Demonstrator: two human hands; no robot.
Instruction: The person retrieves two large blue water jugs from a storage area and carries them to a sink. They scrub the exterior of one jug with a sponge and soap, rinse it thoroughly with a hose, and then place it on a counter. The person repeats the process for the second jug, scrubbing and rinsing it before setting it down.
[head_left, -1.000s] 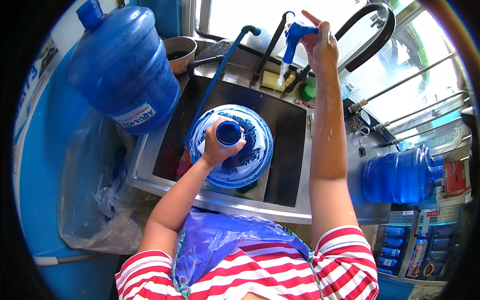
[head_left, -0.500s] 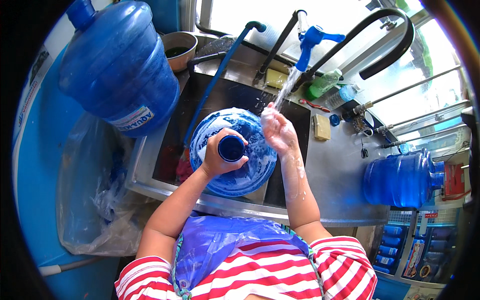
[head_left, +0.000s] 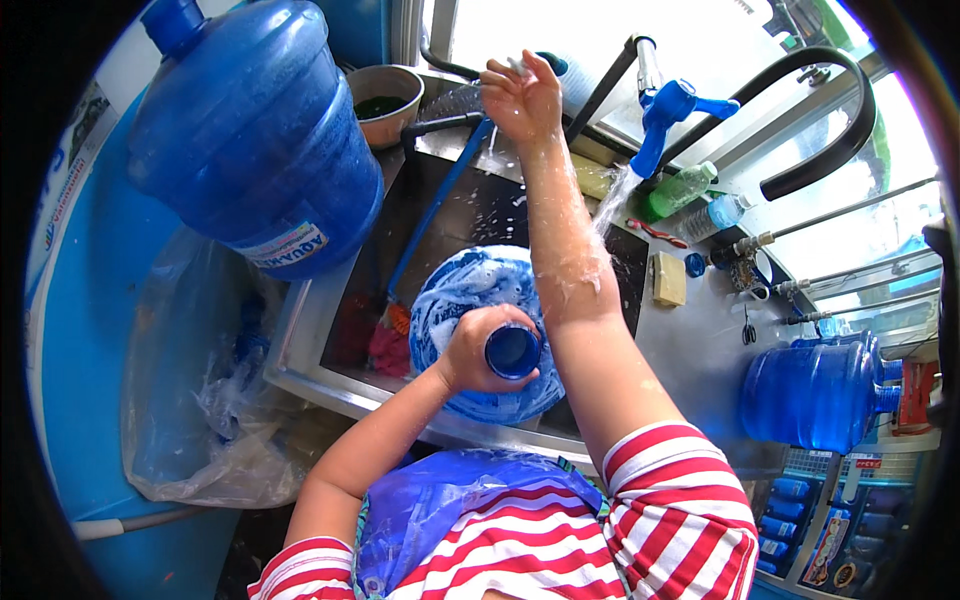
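My left hand is wrapped round the neck of a blue water jug, which stands upright in the sink with white suds over its shoulders. Its round mouth faces up, uncapped. My right arm reaches forward past the jug, wet and foamy. At the far side, my right hand is raised in front of the teal bend of a blue pipe, its fingers loosely curled and apart, with a bit of white at the tips. Water runs from the blue-handled faucet onto or beside my right forearm.
A large blue jug stands at the left, by a bowl and a clear plastic bag. On the right counter are a yellow sponge, scissors, green bottle and another blue jug. A black curved spout overhangs the back.
My right hand has left the running water and moved forward and left, towards the pipe's bend. My left hand still grips the jug's neck. The whole view has shifted slightly.
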